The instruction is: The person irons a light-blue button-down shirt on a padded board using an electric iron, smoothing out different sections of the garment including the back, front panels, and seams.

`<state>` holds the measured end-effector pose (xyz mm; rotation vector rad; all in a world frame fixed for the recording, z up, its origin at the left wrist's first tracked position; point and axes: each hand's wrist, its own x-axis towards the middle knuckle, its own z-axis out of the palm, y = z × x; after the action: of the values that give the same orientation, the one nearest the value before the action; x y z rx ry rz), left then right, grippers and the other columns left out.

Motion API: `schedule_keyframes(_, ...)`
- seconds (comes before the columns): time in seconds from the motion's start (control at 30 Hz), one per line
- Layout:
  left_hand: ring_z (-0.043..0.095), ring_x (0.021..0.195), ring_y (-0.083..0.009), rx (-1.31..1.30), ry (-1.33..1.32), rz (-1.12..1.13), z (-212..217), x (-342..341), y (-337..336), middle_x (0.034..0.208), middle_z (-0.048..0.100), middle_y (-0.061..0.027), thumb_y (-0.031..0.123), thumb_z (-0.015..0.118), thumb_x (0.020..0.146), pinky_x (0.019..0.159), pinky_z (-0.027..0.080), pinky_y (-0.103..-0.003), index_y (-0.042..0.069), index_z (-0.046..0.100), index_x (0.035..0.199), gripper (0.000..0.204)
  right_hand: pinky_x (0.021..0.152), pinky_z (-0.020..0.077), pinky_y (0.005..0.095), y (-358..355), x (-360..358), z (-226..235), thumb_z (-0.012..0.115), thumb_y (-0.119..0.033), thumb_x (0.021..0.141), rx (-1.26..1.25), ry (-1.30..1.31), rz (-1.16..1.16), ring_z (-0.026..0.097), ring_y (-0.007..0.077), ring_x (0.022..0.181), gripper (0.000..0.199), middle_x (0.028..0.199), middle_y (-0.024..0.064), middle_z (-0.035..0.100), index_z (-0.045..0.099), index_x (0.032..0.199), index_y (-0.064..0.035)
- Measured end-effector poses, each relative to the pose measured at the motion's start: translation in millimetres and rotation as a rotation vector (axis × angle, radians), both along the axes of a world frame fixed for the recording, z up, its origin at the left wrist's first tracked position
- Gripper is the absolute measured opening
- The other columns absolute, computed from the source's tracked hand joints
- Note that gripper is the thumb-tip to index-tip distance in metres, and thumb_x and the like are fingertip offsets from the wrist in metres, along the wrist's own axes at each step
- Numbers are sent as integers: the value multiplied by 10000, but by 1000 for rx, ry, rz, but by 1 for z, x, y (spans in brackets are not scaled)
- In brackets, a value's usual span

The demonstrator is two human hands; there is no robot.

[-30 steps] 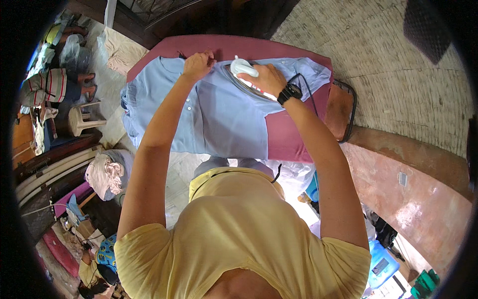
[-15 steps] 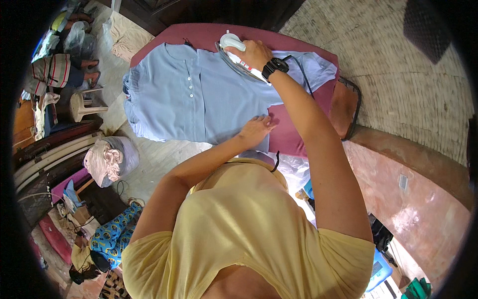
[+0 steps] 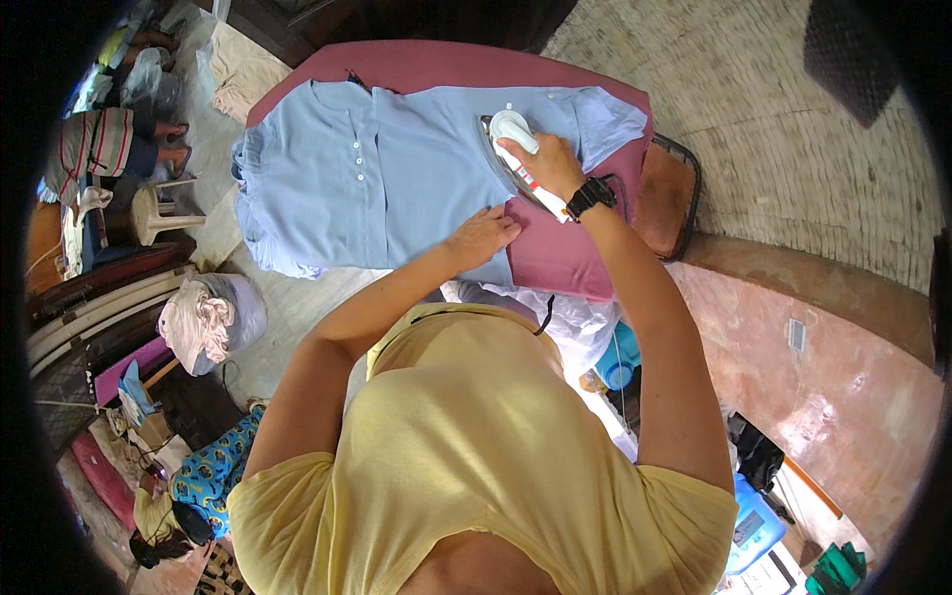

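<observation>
You wear plain yellow top (image 3: pixel 446 416), fabric soft-looking, loosely folded across chest, smoother lower down. Short sleeves (image 3: pixel 684 501), same yellow, end on your upper arms, creased toward shoulders. Neckline (image 3: pixel 486 533) comes to blunt point at middle, seam along edge. Thin dark line (image 3: pixel 466 305) follows cloth near your waist; black cord end (image 3: pixel 546 315) pokes out toward your right. Right wrist carries chunky black watch (image 3: pixel 591 196), black strap. Your left hand (image 3: pixel 483 238) and right hand (image 3: pixel 547 166) bare.

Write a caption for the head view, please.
Right hand holds a white pointed iron over a blue buttoned shirt, left hand at its edge, maroon ironing board beneath.
</observation>
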<state>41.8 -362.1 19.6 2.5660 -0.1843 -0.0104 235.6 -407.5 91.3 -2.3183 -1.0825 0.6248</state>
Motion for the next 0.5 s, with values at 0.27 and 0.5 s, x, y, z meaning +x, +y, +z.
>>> schedule_keyframes(0.27, 521, 1009, -292, -51, 4, -38, 0, -10, 9, 1007, 587, -67, -26, 628, 723, 865, 438, -404, 78, 558, 934, 245, 754, 526, 489, -36, -7, 6, 635, -582, 846, -3, 133, 120, 664, 436, 872, 633, 880, 260, 687, 696, 1004, 28)
schedule_keyframes(0.5, 547, 1074, -321, 116, -335, 461, 18, 10, 140, 1139, 587, -104, 41, 599, 843, 920, 436, -419, 88, 599, 1115, 277, 763, 530, 492, -76, -1, 5, 662, -572, 830, 1, -16, 183, 667, 426, 866, 609, 874, 247, 690, 706, 970, 20)
